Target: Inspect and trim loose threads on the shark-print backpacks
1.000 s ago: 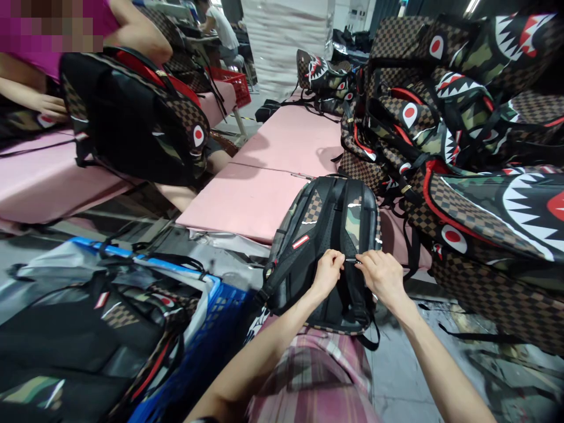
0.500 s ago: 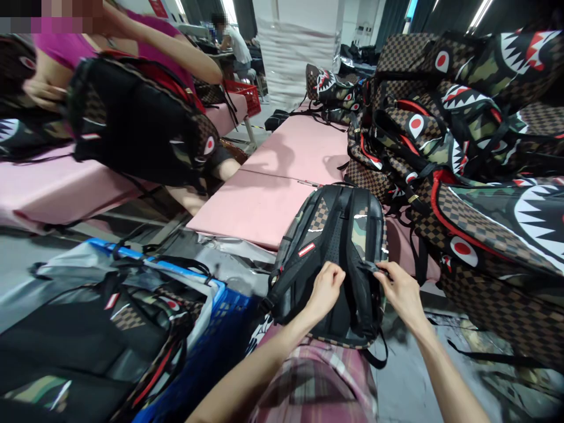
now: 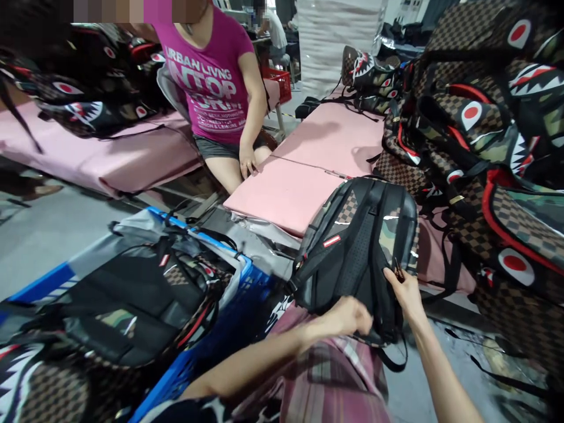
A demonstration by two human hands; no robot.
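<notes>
A black-backed backpack [image 3: 348, 270] with checked and camouflage patches leans on my lap against the pink table, its shoulder straps facing up. My right hand [image 3: 408, 294] is closed around small thread snips [image 3: 399, 271], their points rising over the right shoulder strap. Over the lower part of the backpack, my left hand [image 3: 352, 316] is curled and slightly blurred. Whatever its fingers may hold is hidden.
A blue crate [image 3: 259, 282] with backpacks in it stands at my left. Piled shark-mouth backpacks [image 3: 476, 117] rise on the right of the pink table [image 3: 282, 194]. Across from me sits a person in a magenta shirt [image 3: 215, 76].
My left hand has moved down the backpack toward its lower edge. In my right hand the snips now point upward rather than left. The co-worker no longer holds a backpack. The view has swung left.
</notes>
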